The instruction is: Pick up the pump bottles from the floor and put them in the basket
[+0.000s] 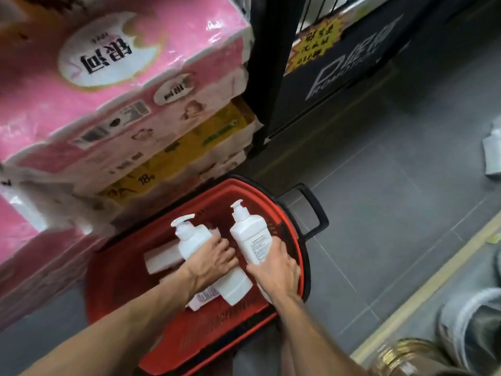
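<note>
Grey tiled shop floor (379,185), tissue packs (122,90) at 10 o'clock. Red basket (295,240) at 6. Left hand (210,263) grips left pump bottle (195,240), right hand (276,270) grips right pump bottle (250,234), both over basket.

I see a grey tiled floor (379,202), red basket (299,245) standing on it, stacked pink and yellow tissue packs (130,109) just beside the basket, black display stand (320,77) behind, white package (492,153) well apart at right

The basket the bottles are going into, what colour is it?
Red, with a black rim and handle: the basket shows best in the head view, the only one.
</note>
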`<state>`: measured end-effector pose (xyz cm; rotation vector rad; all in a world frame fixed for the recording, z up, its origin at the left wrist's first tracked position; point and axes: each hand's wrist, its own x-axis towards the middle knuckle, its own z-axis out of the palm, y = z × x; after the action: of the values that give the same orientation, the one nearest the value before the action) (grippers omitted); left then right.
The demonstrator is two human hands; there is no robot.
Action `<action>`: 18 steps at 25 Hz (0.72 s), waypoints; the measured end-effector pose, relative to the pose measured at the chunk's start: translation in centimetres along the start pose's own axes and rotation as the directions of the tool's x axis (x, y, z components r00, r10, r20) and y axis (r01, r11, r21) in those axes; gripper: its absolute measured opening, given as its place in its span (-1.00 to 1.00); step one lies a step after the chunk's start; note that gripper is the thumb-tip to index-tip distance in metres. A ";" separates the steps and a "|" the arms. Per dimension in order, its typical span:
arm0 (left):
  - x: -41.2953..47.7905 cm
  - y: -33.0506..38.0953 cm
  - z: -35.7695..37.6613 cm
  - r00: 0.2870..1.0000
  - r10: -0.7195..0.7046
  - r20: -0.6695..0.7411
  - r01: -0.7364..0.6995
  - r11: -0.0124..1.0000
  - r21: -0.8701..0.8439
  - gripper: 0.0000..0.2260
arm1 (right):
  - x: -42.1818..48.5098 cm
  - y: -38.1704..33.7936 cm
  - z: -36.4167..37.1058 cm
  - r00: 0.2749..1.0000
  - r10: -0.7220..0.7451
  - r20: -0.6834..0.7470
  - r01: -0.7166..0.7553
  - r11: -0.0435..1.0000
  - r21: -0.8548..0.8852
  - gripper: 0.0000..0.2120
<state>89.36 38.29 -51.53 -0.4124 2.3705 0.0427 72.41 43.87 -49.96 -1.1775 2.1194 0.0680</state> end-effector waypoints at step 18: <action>14.9 2.2 13.4 0.989 0.089 -0.115 -0.064 0.977 0.203 -0.62 | 12.7 4.9 17.0 0.998 0.057 0.020 -0.058 0.996 0.061 -0.28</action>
<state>87.17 38.13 -71.52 -0.2333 2.4821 -0.1879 73.63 43.66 -71.69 -1.0761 2.1249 0.0389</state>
